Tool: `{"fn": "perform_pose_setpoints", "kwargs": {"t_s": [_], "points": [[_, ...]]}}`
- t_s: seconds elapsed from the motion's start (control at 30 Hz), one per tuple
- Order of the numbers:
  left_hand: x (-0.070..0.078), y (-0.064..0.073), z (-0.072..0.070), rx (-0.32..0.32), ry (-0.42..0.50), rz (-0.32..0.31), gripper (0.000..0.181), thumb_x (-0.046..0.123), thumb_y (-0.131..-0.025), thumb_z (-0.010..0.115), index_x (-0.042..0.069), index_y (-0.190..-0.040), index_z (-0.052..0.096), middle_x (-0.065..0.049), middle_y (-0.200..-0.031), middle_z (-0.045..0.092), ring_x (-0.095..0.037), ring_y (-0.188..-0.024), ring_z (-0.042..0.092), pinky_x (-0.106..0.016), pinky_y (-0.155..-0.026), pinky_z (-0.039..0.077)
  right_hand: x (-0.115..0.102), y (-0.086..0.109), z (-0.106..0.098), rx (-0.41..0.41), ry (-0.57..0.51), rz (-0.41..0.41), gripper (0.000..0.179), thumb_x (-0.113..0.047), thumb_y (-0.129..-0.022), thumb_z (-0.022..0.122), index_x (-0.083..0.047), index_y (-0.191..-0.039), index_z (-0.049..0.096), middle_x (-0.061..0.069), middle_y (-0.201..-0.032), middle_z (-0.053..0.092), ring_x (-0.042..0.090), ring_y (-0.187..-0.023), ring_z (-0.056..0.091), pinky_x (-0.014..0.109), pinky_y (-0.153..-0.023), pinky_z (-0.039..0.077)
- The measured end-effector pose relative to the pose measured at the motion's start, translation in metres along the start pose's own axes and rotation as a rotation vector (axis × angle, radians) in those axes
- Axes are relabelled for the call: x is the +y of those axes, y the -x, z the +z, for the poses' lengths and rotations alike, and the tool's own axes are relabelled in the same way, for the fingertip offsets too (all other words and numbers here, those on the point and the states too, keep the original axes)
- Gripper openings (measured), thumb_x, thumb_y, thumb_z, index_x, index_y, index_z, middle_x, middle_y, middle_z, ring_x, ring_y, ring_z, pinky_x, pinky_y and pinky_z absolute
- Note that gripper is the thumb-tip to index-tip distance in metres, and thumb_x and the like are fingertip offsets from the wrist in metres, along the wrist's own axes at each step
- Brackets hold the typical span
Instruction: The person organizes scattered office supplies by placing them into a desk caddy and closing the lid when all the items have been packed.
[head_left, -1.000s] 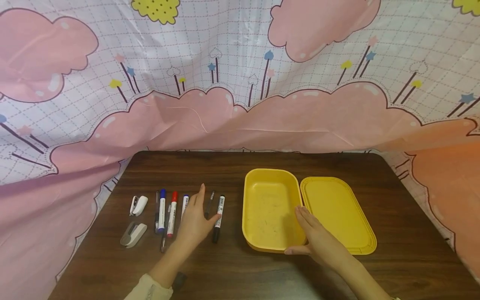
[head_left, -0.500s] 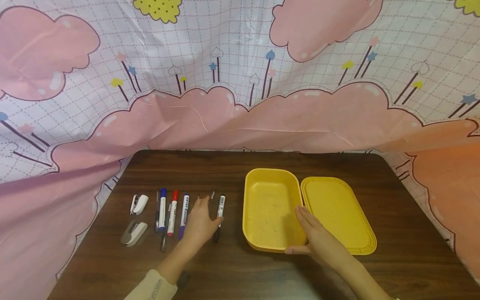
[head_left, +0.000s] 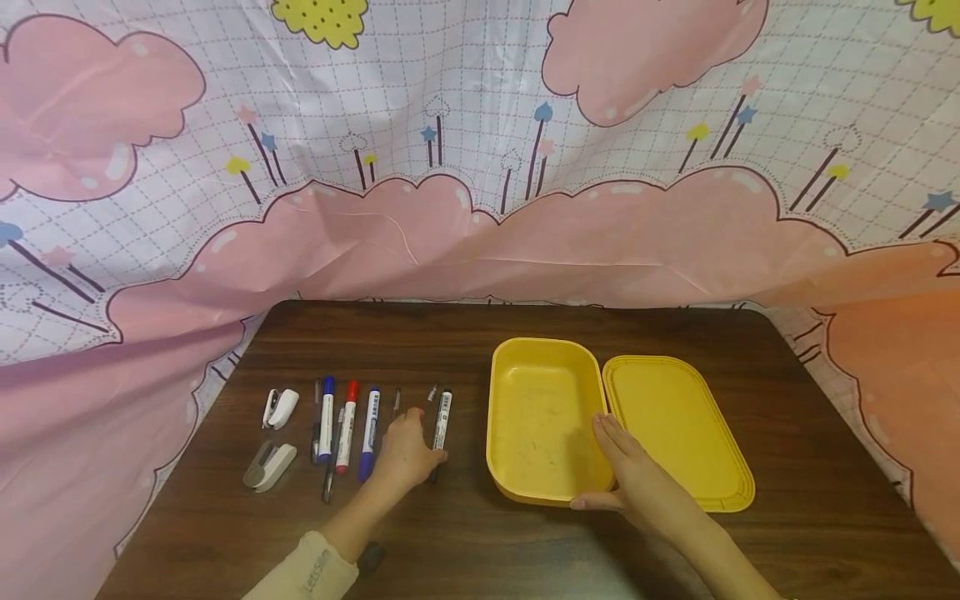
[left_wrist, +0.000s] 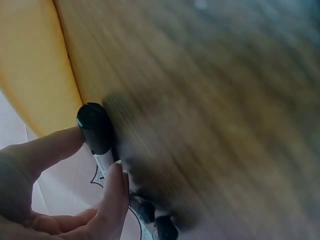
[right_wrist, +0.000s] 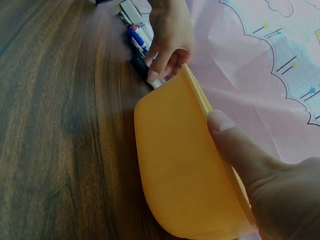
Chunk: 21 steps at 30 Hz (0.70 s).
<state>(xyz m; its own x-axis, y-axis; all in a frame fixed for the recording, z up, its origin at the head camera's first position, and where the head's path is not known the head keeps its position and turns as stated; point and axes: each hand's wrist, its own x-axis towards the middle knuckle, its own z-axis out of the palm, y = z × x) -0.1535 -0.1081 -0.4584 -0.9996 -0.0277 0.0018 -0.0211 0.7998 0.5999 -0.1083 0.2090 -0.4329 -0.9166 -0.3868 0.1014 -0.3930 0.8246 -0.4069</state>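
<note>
My left hand [head_left: 405,454] is low over the table, thumb and index finger pinching a white marker with black ends [head_left: 443,408]. Its black end [left_wrist: 95,127] lies between thumb and index finger in the left wrist view. Partly hidden by that hand are two slim pens, one pen [head_left: 397,398] to its left and one pen tip [head_left: 432,392] beside the marker. My right hand [head_left: 637,475] rests straight-fingered along the right rim of an empty yellow box [head_left: 536,417], its thumb [right_wrist: 222,122] on the near rim.
A yellow lid [head_left: 675,433] lies right of the box. Left of my left hand are a purple marker [head_left: 370,433], a red-capped marker [head_left: 347,429], a blue marker [head_left: 326,421] and slim pens. Two small staplers, a white one [head_left: 280,409] and a grey-white one [head_left: 270,467], lie farther left.
My left hand has drawn back toward me and slightly right, lowering from above the pens to the black-ended marker, where thumb and index finger now close. The right hand stays at the box.
</note>
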Motion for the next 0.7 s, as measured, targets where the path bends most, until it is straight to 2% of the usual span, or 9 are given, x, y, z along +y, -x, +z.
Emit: {"fn": "perform_pose_setpoints", "kwargs": {"t_s": [0.17, 0.3, 0.43, 0.53, 0.7], "points": [[0.0, -0.0008, -0.0007, -0.026, 0.01, -0.008, 0.058, 0.011, -0.067, 0.085, -0.011, -0.112, 0.057, -0.014, -0.079, 0.065, -0.029, -0.071, 0.065, -0.037, -0.062, 0.056, 0.0002, -0.0001, 0.0, 0.002, 0.002, 0.005, 0.11, -0.06, -0.068, 0.074, 0.01, -0.144, 0.035, 0.028, -0.152, 0.033, 0.044, -0.141, 0.031, 0.058, -0.109, 0.031], [-0.0003, -0.0014, -0.0014, -0.049, 0.02, -0.012, 0.043, 0.007, -0.07, 0.081, -0.009, -0.104, 0.06, -0.011, -0.07, 0.065, -0.023, -0.059, 0.064, -0.03, -0.052, 0.054, 0.0006, -0.0006, 0.0007, -0.002, 0.001, 0.009, 0.111, -0.061, -0.068, 0.074, 0.01, -0.144, 0.034, 0.028, -0.152, 0.032, 0.044, -0.142, 0.03, 0.057, -0.11, 0.03], [-0.0005, -0.0022, -0.002, -0.037, -0.015, 0.005, 0.03, 0.009, -0.07, 0.081, -0.004, -0.092, 0.064, -0.01, -0.07, 0.066, -0.025, -0.063, 0.064, -0.034, -0.056, 0.054, 0.0009, -0.0004, 0.0006, 0.0, -0.006, 0.004, 0.111, -0.062, -0.068, 0.073, 0.01, -0.144, 0.034, 0.028, -0.152, 0.032, 0.044, -0.142, 0.029, 0.058, -0.11, 0.029], [0.0001, -0.002, -0.0032, -0.043, -0.014, 0.001, 0.026, 0.011, -0.072, 0.08, -0.002, -0.09, 0.066, -0.008, -0.073, 0.067, -0.024, -0.068, 0.063, -0.036, -0.06, 0.054, 0.0011, 0.0, 0.0007, -0.003, -0.015, 0.004, 0.111, -0.062, -0.069, 0.072, 0.009, -0.144, 0.034, 0.028, -0.153, 0.031, 0.044, -0.142, 0.029, 0.058, -0.11, 0.029], [0.0031, -0.0024, -0.0076, -0.05, 0.059, -0.018, 0.026, 0.011, -0.075, 0.077, -0.002, -0.095, 0.067, -0.008, -0.079, 0.068, -0.021, -0.072, 0.063, -0.035, -0.064, 0.054, 0.0012, 0.0004, 0.0018, -0.01, -0.012, 0.012, 0.11, -0.063, -0.069, 0.072, 0.009, -0.145, 0.034, 0.027, -0.153, 0.031, 0.044, -0.142, 0.029, 0.058, -0.11, 0.031]]}}
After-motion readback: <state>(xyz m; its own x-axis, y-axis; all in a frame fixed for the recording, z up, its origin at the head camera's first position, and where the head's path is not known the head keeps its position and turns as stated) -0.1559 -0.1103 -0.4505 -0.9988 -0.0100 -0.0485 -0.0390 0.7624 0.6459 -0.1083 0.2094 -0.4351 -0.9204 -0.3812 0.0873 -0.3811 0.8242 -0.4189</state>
